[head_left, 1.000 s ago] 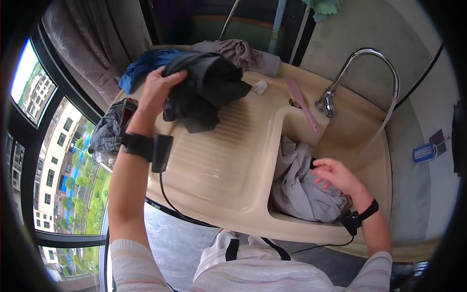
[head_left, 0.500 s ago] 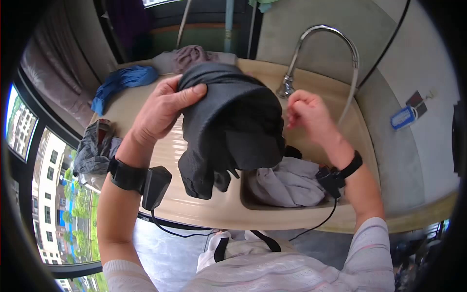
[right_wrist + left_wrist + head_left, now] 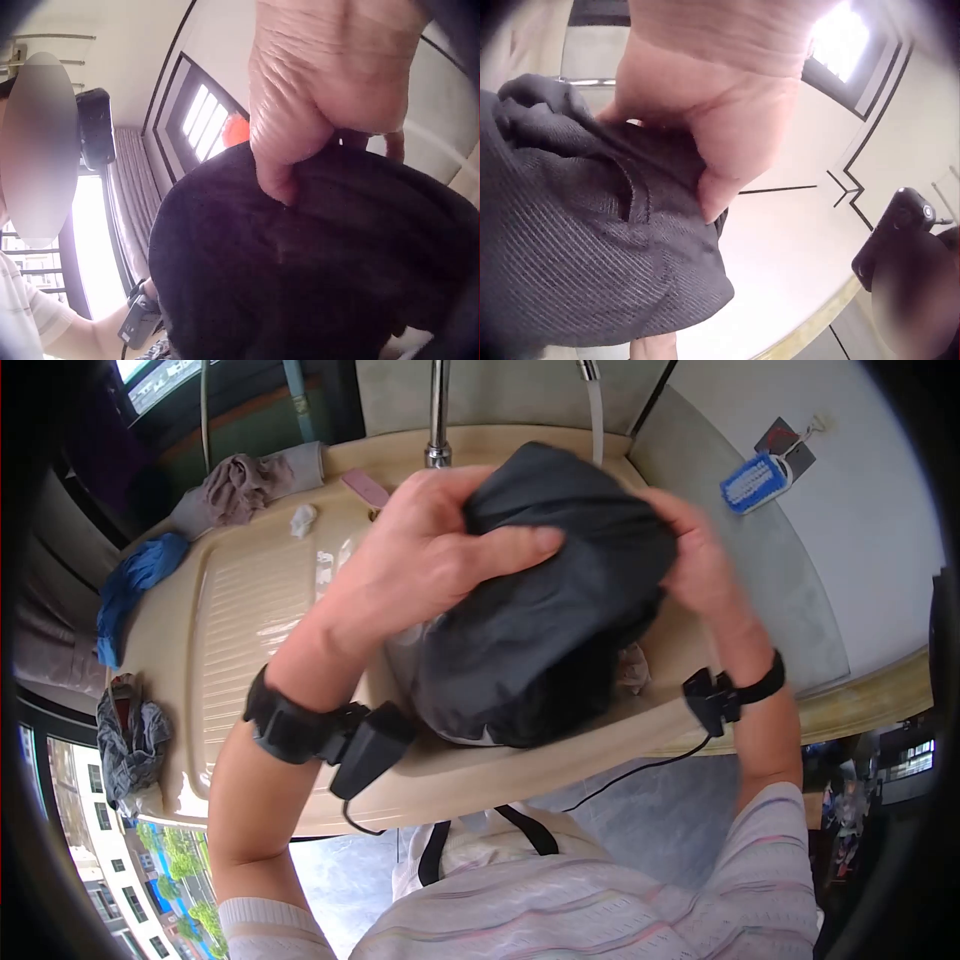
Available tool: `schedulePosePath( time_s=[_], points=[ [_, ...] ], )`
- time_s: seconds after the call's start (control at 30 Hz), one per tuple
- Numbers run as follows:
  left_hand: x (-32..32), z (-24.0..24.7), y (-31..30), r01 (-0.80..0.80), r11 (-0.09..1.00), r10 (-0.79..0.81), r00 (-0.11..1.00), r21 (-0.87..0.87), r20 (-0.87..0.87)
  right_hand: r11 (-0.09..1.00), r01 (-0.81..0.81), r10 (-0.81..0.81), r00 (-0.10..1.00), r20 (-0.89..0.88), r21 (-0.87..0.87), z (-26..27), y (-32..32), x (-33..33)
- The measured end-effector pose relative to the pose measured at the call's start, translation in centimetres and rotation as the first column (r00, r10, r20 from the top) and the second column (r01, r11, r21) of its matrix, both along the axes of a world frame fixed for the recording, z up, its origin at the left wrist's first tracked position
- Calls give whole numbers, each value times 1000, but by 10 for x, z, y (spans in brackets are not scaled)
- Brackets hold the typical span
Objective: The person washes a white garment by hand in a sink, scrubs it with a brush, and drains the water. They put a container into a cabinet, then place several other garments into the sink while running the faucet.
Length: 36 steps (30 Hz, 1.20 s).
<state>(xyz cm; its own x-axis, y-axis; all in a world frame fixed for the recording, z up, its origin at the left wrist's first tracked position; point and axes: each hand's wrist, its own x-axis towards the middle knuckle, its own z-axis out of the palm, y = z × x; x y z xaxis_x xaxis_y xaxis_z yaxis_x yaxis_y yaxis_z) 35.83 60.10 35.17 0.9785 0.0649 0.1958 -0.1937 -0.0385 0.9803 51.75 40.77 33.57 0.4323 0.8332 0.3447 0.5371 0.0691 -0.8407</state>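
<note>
A bundled black garment [image 3: 560,590] is held up over the sink basin, between both hands. My left hand [image 3: 420,555] grips its left side, thumb lying across the front; the left wrist view shows the ribbed dark cloth [image 3: 592,247] pinched under that hand [image 3: 712,112]. On the far side, my right hand [image 3: 700,555] holds the garment's right edge, slightly blurred. In the right wrist view the thumb of the right hand [image 3: 330,82] presses on the dark cloth [image 3: 300,255], with other fingers behind it. Grey cloth in the basin is mostly hidden behind the garment.
Water runs from the tap spout [image 3: 588,370] behind the garment. On the ribbed drainboard [image 3: 245,610] side lie a blue cloth [image 3: 140,585], a plaid garment [image 3: 130,745], a mauve cloth [image 3: 240,488], a white scrap [image 3: 303,520] and a pink brush [image 3: 365,488]. A blue brush [image 3: 755,482] hangs on the wall.
The black garment has moved right from the drainboard to over the basin in my left hand. My right hand has risen from the basin and taken hold of its right side. The view has turned right.
</note>
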Motion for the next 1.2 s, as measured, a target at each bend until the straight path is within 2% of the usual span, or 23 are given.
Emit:
schedulePosePath(
  time_s=[0.1,0.13,0.17,0.2,0.27,0.33,0.4,0.47,0.6,0.63,0.67,0.73,0.77,0.8,0.83,0.87,0.93,0.97,1.0,1.07,1.1,1.17,1.2],
  points=[
    [28,-2,-33,148,947,-130,988,-286,82,997,79,-75,982,172,-18,20,-38,34],
    [35,-5,-44,204,915,-178,979,-348,103,995,95,-97,993,74,26,22,-58,49],
    [44,-14,-52,291,899,-255,956,-328,148,991,113,-112,993,-26,68,25,-74,62],
    [55,-31,-57,307,927,-253,936,-214,246,975,192,-196,981,17,113,31,-88,59],
    [48,-39,-45,140,987,-149,981,78,128,965,221,-202,970,-134,143,43,-118,65],
    [45,-68,-7,143,949,-153,988,280,12,903,371,-328,921,-209,217,40,-158,73],
    [34,-99,23,214,829,-65,954,517,-292,826,510,-449,853,-266,241,46,-203,91],
    [25,-134,29,385,621,23,862,683,-507,749,603,-533,794,-293,273,47,-235,100],
    [19,-180,2,611,455,-35,740,648,-672,659,691,-651,722,-234,296,40,-265,104],
    [22,-181,-8,672,389,-22,691,631,-723,657,697,-670,715,-202,287,34,-263,104],
    [27,-185,-14,672,387,-23,691,631,-722,665,698,-685,712,-155,267,27,-254,104],
    [38,-209,-22,762,349,-31,592,546,-806,719,674,-680,733,-25,169,7,-222,97],
    [38,-225,-22,691,382,-13,669,614,-744,854,520,-504,838,-208,26,-12,-237,121],
    [42,-232,-23,693,381,-14,666,612,-746,883,432,-421,902,98,-182,-17,-215,112],
    [45,-237,-25,711,300,-15,670,635,-743,919,311,-234,925,300,-241,-31,-196,105],
    [48,-239,-27,725,216,-17,672,654,-740,896,170,-94,976,199,-410,-48,-187,107],
    [50,-240,-27,674,217,9,722,706,-692,673,93,17,990,142,-733,-82,-172,110],
    [51,-239,-28,616,219,38,769,756,-638,622,74,178,956,233,-779,-97,-167,113],
    [54,-236,-26,619,219,36,767,754,-640,622,73,176,957,230,-780,-95,-158,114],
    [61,-222,-20,516,294,74,827,804,-558,430,15,408,888,209,-903,-85,-131,115],
    [63,-213,-14,431,358,83,869,828,-488,425,9,410,890,202,-905,-78,-113,113],
    [70,-186,-4,318,410,118,911,855,-396,520,-343,376,914,-151,-782,-66,-78,105],
    [73,-178,2,233,459,161,927,857,-338,515,-345,376,914,-154,-785,-74,-65,100]
  ],
)
